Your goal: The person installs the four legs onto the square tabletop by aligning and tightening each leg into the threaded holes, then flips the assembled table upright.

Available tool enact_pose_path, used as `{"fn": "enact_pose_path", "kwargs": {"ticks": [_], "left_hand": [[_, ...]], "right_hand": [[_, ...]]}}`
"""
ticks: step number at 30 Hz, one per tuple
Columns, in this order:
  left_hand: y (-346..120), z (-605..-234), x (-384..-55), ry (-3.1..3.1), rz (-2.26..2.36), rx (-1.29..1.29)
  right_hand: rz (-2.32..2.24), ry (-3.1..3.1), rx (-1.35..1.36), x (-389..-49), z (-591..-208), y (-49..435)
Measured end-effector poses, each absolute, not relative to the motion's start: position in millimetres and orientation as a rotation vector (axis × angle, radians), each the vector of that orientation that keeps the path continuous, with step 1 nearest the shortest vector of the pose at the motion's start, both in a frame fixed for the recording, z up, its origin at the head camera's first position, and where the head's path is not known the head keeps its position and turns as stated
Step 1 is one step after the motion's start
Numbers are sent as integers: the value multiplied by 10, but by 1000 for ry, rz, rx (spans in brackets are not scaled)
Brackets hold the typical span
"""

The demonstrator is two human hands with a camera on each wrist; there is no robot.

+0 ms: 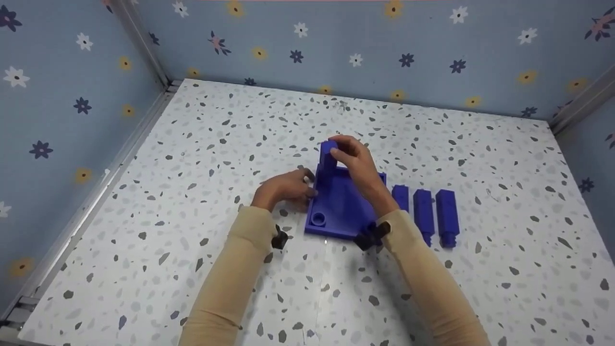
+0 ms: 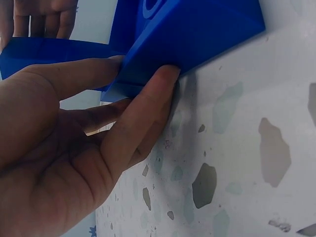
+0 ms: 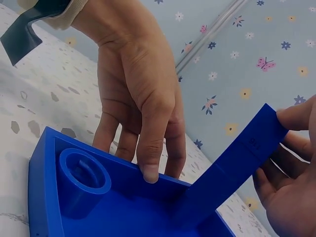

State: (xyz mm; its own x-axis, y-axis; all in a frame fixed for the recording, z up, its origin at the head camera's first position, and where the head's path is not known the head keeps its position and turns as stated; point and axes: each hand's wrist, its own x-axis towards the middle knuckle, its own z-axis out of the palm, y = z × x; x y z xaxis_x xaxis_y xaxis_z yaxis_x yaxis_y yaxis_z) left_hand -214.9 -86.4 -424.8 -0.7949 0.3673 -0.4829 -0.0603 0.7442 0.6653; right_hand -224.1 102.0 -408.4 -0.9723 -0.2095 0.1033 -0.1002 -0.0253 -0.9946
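Note:
A blue square tray-like base [image 1: 348,199] with raised walls lies on the table, its hollow side up. A round threaded socket [image 3: 84,180] stands in its near-left corner. My left hand [image 1: 287,186] grips the left wall, thumb over the rim and fingers along the outer face [image 2: 197,37]. At the far-left corner a blue square leg [image 1: 327,158] stands upright, its lower end hidden inside the base. Around its top my right hand [image 1: 358,161] has thumb and fingers, holding it, as the right wrist view also shows.
Right of the base lie three more blue legs, one [image 1: 400,196] partly behind the right forearm, another [image 1: 424,211] in the middle and the last [image 1: 448,211] outermost. Two show threaded ends toward me. Flower-patterned panels [image 1: 326,43] border the speckled table [image 1: 230,129].

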Motion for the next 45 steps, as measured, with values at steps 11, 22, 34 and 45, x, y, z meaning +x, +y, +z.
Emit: {"fn": "enact_pose_path", "kwargs": {"ticks": [11, 22, 34, 45], "left_hand": [[-862, -4244, -2155, 2290, 951, 214], [-863, -4242, -2151, 2325, 909, 228], [-859, -4256, -2149, 2338, 903, 239], [-860, -4246, -2152, 2276, 983, 188]], "right_hand": [[-2149, 2225, -313, -2210, -4131, 1005], [-2138, 2357, -273, -2155, -4157, 941], [-2142, 2451, -294, -2132, -4212, 917], [-2148, 2569, -325, -2125, -4248, 861]]}}
